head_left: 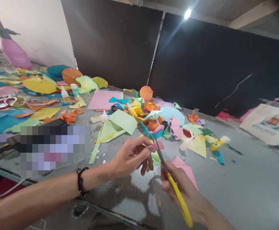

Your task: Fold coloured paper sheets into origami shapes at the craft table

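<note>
Head view — pink paper [162, 145] pinched in left fingers [141, 156], scissors [172, 182] across it, clasped by right fingers [167, 185].

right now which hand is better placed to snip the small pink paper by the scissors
Probably the right hand: it holds the yellow-handled scissors, their blades crossing in view the small pink paper. The left hand, at that paper's edge, holds no scissors and seems better placed for steadying it.

scissor blades [162, 158]: metal | scissor handle [179, 199]: glossy plastic | sheets [125, 121]: matt paper
</note>
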### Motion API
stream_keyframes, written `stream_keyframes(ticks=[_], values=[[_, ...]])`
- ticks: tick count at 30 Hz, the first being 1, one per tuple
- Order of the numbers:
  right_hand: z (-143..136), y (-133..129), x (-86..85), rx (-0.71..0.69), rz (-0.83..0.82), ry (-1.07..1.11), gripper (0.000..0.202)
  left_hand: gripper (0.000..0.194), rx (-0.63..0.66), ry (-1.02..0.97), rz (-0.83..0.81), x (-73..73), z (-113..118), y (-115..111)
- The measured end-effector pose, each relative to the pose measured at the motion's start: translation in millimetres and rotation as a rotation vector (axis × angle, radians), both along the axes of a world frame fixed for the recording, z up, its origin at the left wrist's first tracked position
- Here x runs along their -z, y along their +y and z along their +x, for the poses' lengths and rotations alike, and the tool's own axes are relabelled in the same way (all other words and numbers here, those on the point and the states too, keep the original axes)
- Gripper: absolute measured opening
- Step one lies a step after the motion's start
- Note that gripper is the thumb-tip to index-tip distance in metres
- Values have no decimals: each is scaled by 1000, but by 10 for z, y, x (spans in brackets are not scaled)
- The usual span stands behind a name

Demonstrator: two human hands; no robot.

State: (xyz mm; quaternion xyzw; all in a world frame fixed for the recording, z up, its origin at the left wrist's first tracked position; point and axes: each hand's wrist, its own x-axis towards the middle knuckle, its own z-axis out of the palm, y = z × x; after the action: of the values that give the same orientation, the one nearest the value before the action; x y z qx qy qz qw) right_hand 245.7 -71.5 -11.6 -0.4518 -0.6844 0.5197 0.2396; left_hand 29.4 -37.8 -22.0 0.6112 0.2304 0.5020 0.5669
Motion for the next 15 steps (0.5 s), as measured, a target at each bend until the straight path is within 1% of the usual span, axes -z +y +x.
stream_keyframes(ticks=[3, 8, 12, 15], values=[[24, 14, 24, -16, 25, 5, 46, 35, -2, 6, 8, -5, 0, -1], [22, 28, 1, -69, 69, -40, 34, 38, -2, 11, 28, -21, -2, 2], [43, 20, 48, -76, 45, -41, 36, 37, -3, 19, 32, -31, -12, -5], [66, 18, 87, -72, 112, -74, 38, 37, 1, 24, 26, -27, -15, -11]])
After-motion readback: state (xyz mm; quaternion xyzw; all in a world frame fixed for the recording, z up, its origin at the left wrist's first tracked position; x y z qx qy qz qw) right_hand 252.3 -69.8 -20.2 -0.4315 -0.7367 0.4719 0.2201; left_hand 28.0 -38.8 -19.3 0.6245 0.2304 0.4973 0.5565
